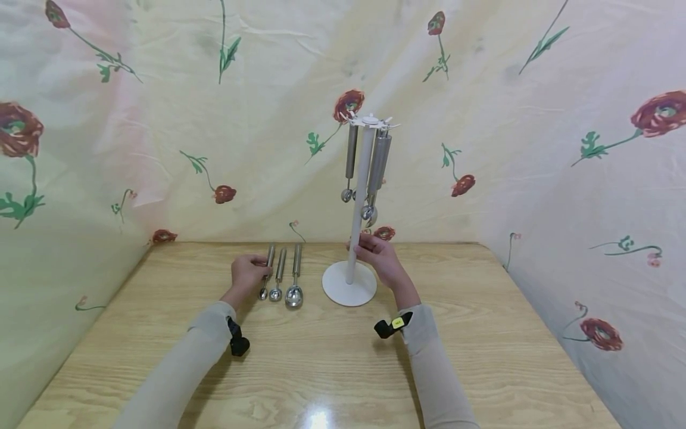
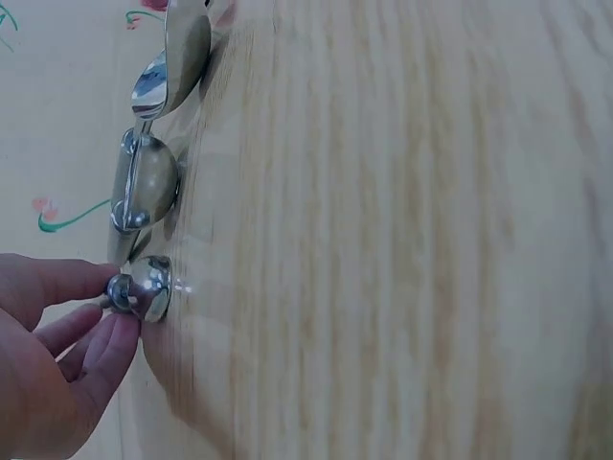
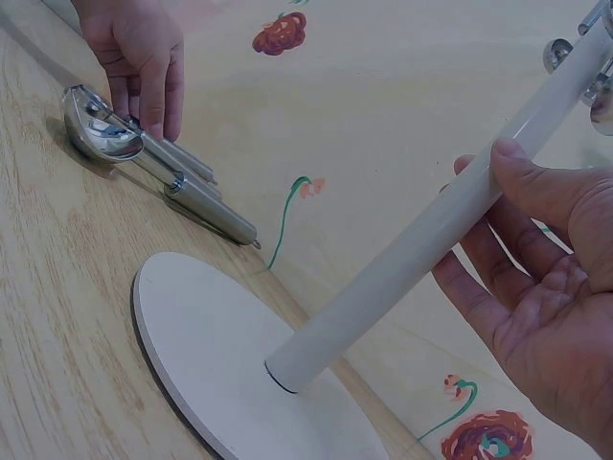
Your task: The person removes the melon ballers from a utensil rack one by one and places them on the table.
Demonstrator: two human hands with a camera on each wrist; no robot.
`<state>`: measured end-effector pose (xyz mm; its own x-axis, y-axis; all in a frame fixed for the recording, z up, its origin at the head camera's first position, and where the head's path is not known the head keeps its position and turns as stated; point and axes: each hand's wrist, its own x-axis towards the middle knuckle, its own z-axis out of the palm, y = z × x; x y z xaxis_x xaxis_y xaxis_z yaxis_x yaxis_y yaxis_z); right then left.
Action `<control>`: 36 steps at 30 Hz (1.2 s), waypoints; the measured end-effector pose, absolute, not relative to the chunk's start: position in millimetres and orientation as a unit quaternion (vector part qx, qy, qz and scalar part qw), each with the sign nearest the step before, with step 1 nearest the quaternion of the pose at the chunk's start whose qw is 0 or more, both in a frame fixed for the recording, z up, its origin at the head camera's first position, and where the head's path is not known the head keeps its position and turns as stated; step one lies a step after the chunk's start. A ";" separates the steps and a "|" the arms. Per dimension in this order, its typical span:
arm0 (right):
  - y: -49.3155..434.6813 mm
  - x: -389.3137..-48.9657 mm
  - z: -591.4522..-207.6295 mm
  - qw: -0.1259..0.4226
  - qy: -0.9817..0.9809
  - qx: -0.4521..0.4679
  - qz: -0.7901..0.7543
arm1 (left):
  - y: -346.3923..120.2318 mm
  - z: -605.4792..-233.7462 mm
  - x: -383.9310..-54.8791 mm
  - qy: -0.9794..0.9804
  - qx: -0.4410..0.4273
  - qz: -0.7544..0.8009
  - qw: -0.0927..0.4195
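On the left of the table, my left hand [image 1: 248, 274] pinches the smallest metal scoop [image 1: 270, 254] near its neck, thumb on one side and fingers on the other. Its round bowl [image 2: 153, 289] shows at the fingertips in the left wrist view. Beside it lie a mid-sized scoop [image 1: 281, 265] and a larger scoop [image 1: 294, 297], handles toward the back. My right hand [image 1: 382, 260] holds the white pole [image 3: 402, 254] of an upright stand low down, thumb in front and fingers behind. Several metal scoops [image 1: 379, 161] hang from hooks at the stand's top.
The stand's round white base [image 1: 334, 289] rests on the wooden table [image 1: 321, 357]. A flowered cloth [image 1: 257, 131] rises behind the table's back edge and along both sides.
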<state>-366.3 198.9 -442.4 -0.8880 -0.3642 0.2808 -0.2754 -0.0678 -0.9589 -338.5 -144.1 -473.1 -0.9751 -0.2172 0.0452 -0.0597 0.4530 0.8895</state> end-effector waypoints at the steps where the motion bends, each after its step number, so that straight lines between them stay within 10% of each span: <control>1: 199.0 -366.3 -442.6 0.032 0.681 -0.236 -0.692 | -143.6 -472.6 -338.0 -0.853 0.079 -0.510 0.075; 21: 195.8 -364.5 -436.3 0.052 0.688 -0.193 -0.698 | -165.1 -472.3 -341.1 -0.844 0.006 -0.535 -0.037; 36: 196.0 -364.9 -437.7 0.049 0.688 -0.196 -0.697 | -156.5 -449.4 -340.8 -0.856 0.049 -0.514 -0.024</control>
